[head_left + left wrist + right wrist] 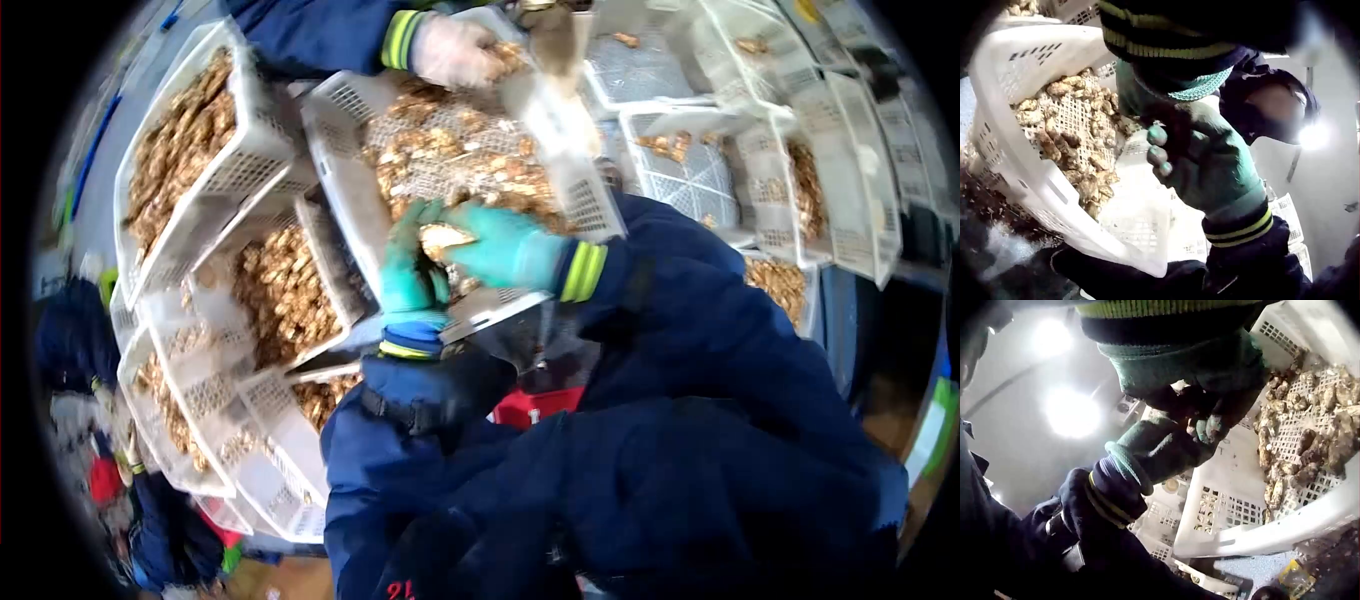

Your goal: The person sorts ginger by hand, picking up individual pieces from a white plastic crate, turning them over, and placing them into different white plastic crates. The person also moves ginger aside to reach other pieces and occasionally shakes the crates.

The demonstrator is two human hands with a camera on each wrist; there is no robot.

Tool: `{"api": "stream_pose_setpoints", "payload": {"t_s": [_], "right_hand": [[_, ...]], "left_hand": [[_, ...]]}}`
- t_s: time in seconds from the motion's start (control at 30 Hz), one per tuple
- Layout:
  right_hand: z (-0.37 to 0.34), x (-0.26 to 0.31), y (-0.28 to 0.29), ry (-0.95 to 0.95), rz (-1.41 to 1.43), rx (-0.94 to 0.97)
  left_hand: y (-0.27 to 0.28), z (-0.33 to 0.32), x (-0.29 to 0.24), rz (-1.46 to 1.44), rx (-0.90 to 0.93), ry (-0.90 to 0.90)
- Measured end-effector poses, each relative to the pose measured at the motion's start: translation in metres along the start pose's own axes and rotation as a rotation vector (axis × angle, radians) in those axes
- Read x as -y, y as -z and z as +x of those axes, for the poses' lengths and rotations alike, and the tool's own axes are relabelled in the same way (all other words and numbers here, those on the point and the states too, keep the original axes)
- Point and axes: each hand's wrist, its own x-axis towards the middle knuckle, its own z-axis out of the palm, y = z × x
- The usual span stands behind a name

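Observation:
Both my hands wear green gloves and meet over the near edge of a white perforated crate [345, 200]. My left hand [412, 265] and right hand [505, 245] grip a pale tan, knobbly piece [445, 240] between them. In the left wrist view the right hand's fingertips [1157, 150] curl inward, and the piece is mostly lost in shadow. The right wrist view has my left hand [1154, 447] close under my right hand [1191, 369]. Many similar brown-and-tan knobbly pieces [1094, 162] lie on the crate's mesh bottom.
At the crate's far side another person's pale-gloved hand [460, 52] is over a piece. A heaped crate [185, 150] and another filled crate [285, 290] stand at left. On the right, crates [685, 185] hold a few pieces. A red thing [538, 405] shows below the crate.

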Motion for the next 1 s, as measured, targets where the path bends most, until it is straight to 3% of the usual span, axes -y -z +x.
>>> {"api": "stream_pose_setpoints", "payload": {"t_s": [0.07, 0.13, 0.17, 0.3, 0.4, 0.43, 0.5, 0.53, 0.6, 0.63, 0.67, 0.7, 0.77, 0.8, 0.87, 0.9, 0.97, 1.0], "right_hand": [[0.003, -0.005, -0.009, 0.076, -0.246, -0.076], [-0.007, 0.009, -0.009, -0.062, -0.206, -0.126], [-0.007, 0.009, -0.009, -0.055, -0.195, -0.173], [-0.016, 0.009, -0.002, -0.11, -0.145, -0.255], [-0.021, -0.001, 0.004, -0.146, -0.108, -0.331], [0.001, -0.034, -0.003, -0.12, 0.302, -0.274], [-0.006, -0.041, 0.005, -0.12, 0.838, -0.222], [-0.042, -0.003, 0.019, -0.162, 0.768, -0.334], [-0.067, 0.005, 0.042, -0.139, 0.817, -0.238], [-0.09, 0.014, 0.057, -0.019, 0.835, -0.216], [-0.101, 0.012, 0.064, 0.059, 0.947, -0.35], [-0.125, 0.024, 0.082, 0.031, 0.861, -0.407], [-0.174, 0.001, 0.116, 0.391, 0.73, -0.512], [-0.201, 0.011, 0.134, 0.31, 0.691, -0.626], [-0.258, 0.015, 0.162, 0.191, 0.503, -0.898], [-0.282, -0.02, 0.187, 0.0, 0.275, -1.012], [-0.333, -0.108, 0.231, -0.073, -0.03, -1.11], [-0.367, -0.163, 0.255, -0.317, -0.668, -1.164]], "left_hand": [[-0.022, -0.006, -0.002, -0.043, -0.024, 0.007], [-0.029, -0.008, -0.004, -0.078, 0.038, 0.013], [-0.029, -0.007, -0.002, -0.101, 0.114, -0.021], [-0.041, -0.003, -0.001, 0.032, 0.106, 0.034], [-0.056, -0.012, -0.001, 0.038, 0.279, 0.045], [-0.065, -0.015, -0.005, 0.069, 0.313, 0.046], [-0.068, -0.017, -0.011, 0.067, 0.393, 0.11], [-0.061, -0.012, -0.011, 0.06, 0.46, 0.13], [-0.065, -0.016, -0.011, 0.202, 0.366, 0.035], [-0.067, -0.017, -0.013, 0.441, 0.317, -0.037], [-0.067, -0.017, -0.015, 0.678, 0.258, -0.113], [-0.062, -0.014, -0.009, 0.669, 0.203, -0.106], [-0.06, -0.013, -0.016, 0.742, 0.143, -0.223], [-0.046, -0.006, -0.018, 0.851, 0.147, -0.313], [-0.007, 0.014, -0.023, 1.401, 0.22, -0.806], [-0.015, 0.007, -0.03, 1.53, 0.146, -0.866], [-0.025, 0.0, -0.042, 1.212, -0.009, -0.617], [-0.01, 0.004, -0.043, 1.447, 0.031, -0.771]]}}
